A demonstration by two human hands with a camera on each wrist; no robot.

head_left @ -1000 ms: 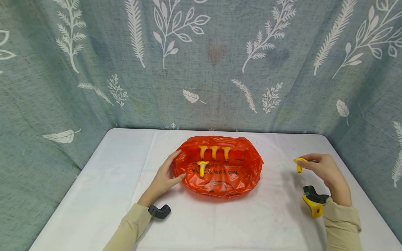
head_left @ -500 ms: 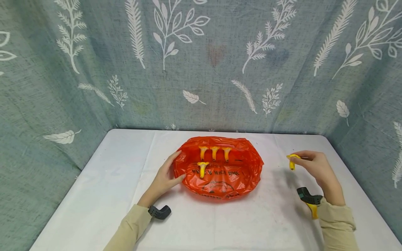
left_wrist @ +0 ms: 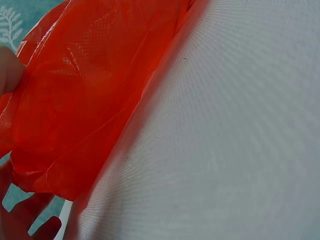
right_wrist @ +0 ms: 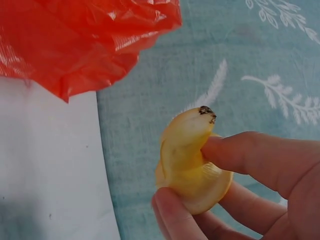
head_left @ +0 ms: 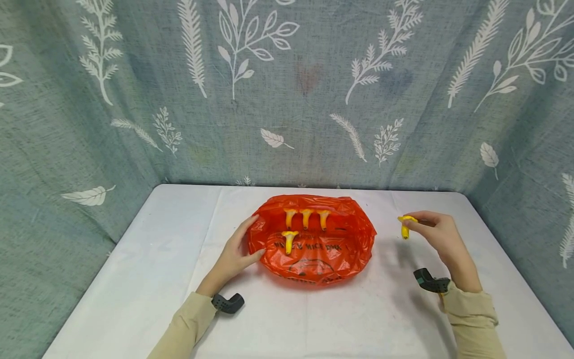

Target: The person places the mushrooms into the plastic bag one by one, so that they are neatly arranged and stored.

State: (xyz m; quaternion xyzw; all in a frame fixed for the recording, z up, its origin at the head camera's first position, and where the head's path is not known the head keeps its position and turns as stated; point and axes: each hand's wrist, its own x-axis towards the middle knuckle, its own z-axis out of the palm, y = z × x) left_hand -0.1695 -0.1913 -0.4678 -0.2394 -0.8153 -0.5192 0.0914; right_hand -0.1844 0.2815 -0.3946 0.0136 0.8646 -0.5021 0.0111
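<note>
A red plastic bag (head_left: 350,259) lies with its mouth wide, black print inside. Three yellow chanterelle mushrooms (head_left: 306,218) line its back, and another chanterelle (head_left: 289,241) sits in front at left. My left hand (head_left: 229,264) holds the bag's left rim, thumb and fingers spread along it; the left wrist view shows the thumb (left_wrist: 9,72) against the red plastic (left_wrist: 95,80). Right of the bag, in the air, my right hand (head_left: 441,237) pinches one chanterelle (head_left: 405,228) by its cap between thumb and fingers. Its dark stem end (right_wrist: 206,112) shows in the right wrist view.
A white cloth (head_left: 358,319) covers the table. Behind it hangs a grey-green leaf-print curtain (head_left: 287,124). A black wrist camera (head_left: 228,303) sits on the left wrist, another wrist camera (head_left: 430,280) on the right. A yellow sliver (head_left: 442,302) peeks out under the right wrist.
My right hand has moved left and slightly farther away, carrying the chanterelle toward the bag. The yellow piece near the right wrist has become mostly hidden. My left hand and the bag have stayed put.
</note>
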